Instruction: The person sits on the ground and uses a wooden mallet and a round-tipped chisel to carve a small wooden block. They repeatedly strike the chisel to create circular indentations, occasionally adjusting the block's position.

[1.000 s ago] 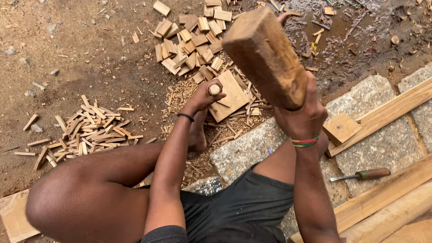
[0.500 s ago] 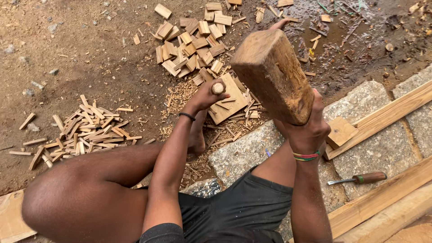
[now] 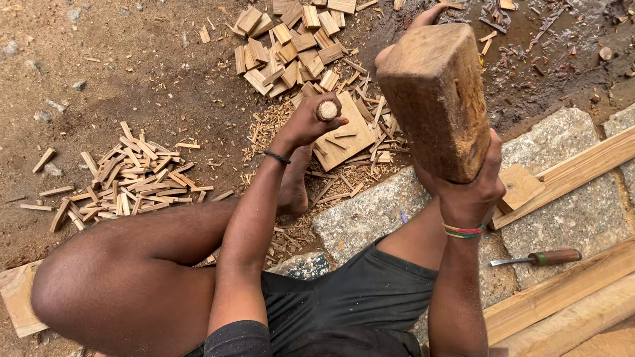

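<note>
- On the bare earth before a seated person, two heaps of cut wood are seen: a pile of thin wooden slivers to the left and a pile of short wooden blocks farther ahead; the pieces in each are too many to be counted.
- One flat wooden board is laid on the ground between the knees, with shavings scattered round it.
- One chisel with a round wooden handle is held upright on that board; only its butt end is shown, the blade being hidden by the hand.
- The left hand is closed round the chisel handle, fingers wrapped tight together; a dark band is worn at the wrist.
- One heavy wooden mallet is raised above the board, to the right of the chisel and apart from it.
- The right hand is clamped on the mallet's lower end, fingers curled fully shut; coloured bands are worn at the wrist.
- A bare foot is set just beside the board, below the left hand.
- One second chisel with a brown handle is left lying on a stone slab at the right, well apart from both hands.
- Long wooden planks are laid across the stone, and a small square offcut is partly hidden behind the right hand.
</note>
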